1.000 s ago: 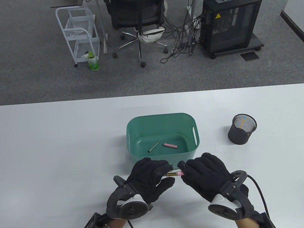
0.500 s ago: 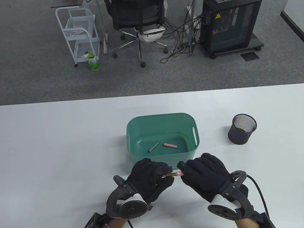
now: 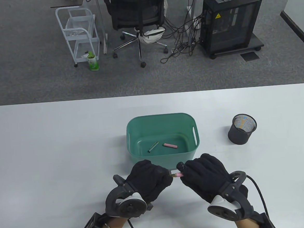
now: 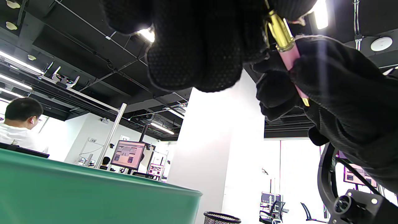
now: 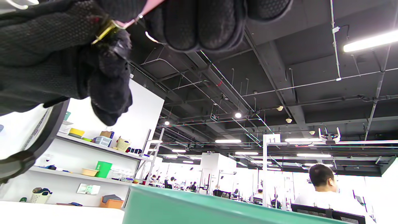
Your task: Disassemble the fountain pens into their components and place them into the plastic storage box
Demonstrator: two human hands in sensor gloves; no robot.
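Note:
A pink fountain pen part with a gold band (image 3: 176, 174) is held level between both hands, just in front of the green plastic storage box (image 3: 132, 125). My left hand (image 3: 152, 177) curls round the gold end (image 4: 279, 32). The pink end (image 4: 293, 62) sits in the grip of my right hand (image 3: 200, 174). In the right wrist view the gold band (image 5: 105, 29) shows between the gloved fingers. In the box lie a slim greenish metal tube (image 3: 153, 146) and a pink piece (image 3: 170, 145).
A black mesh pen cup (image 3: 242, 132) stands on the white table (image 3: 53, 152) to the right of the box. Beyond the far edge are an office chair (image 3: 137, 13), a white cart (image 3: 80, 33) and a computer case (image 3: 230, 22).
My left hand's fingers have closed further over the gold end, so less of the pen shows between the hands. The hands stay in the same spot.

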